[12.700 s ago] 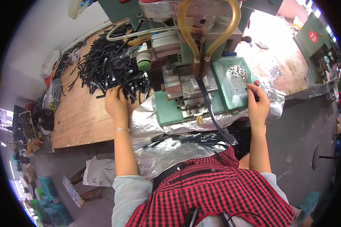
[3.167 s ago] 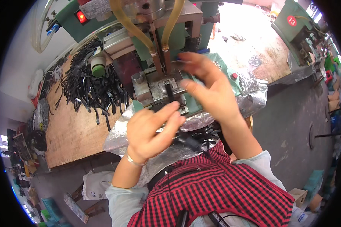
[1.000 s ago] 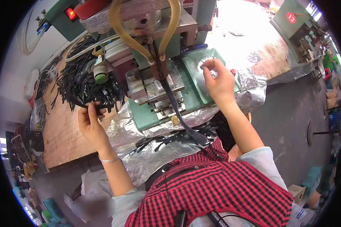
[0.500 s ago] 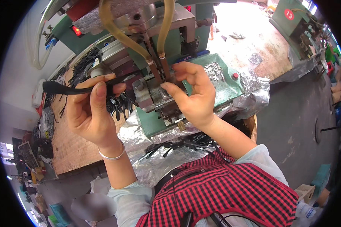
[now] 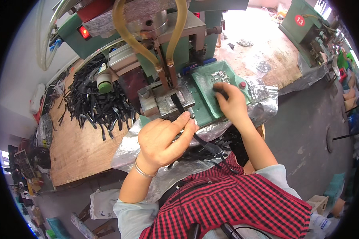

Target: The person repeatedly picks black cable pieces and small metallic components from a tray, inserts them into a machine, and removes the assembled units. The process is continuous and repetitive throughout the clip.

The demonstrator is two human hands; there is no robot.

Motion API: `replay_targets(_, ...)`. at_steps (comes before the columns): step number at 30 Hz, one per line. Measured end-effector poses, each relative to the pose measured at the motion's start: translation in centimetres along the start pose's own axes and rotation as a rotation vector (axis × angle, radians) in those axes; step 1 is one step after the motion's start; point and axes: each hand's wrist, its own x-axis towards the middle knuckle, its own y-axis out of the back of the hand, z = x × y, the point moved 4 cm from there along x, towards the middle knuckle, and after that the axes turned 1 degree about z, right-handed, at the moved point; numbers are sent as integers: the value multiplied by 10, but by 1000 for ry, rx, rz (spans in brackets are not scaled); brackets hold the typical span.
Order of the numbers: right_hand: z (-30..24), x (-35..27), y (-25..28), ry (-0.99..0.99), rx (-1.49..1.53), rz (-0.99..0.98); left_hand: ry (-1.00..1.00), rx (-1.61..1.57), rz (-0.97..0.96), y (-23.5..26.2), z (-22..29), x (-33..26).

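My left hand (image 5: 163, 139) pinches a long black eyeglass temple (image 5: 178, 104) between thumb and fingers. One end of it lies over the metal block (image 5: 159, 104) under the machine's head; its wider end (image 5: 212, 148) hangs toward me, past my fingers. My right hand (image 5: 235, 103) is over the green tray (image 5: 205, 93), beside small silver metal pieces (image 5: 219, 75). Its fingers are curled in, with something dark between thumb and forefinger that I cannot make out. Above the block, two copper-coloured prongs (image 5: 166, 77) point down, fed by yellowish hoses (image 5: 178, 34).
A heap of black temples (image 5: 95, 95) covers the wooden table left of the machine. More black strips lie in front of me by silver foil (image 5: 125, 149). A green knob (image 5: 104, 87) juts out at left. A red button (image 5: 242, 85) is beside the tray.
My left hand has moved right and toward me, bringing the temple onto the block. My right hand has left the block and moved right, over the tray.
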Motion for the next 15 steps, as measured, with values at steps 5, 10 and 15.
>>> replay_targets(5, 6, 10, 34, 5, 136, 371, -44, 33, 21, -4, -4, -9)
replay_targets(10, 27, 3, 21, 10, -22, 71, -86, 41, 103, -5, -5, -7)
replay_targets(15, 19, -9, 11, 64, -258, 94, 66, 20, -17, 1, 3, 3)
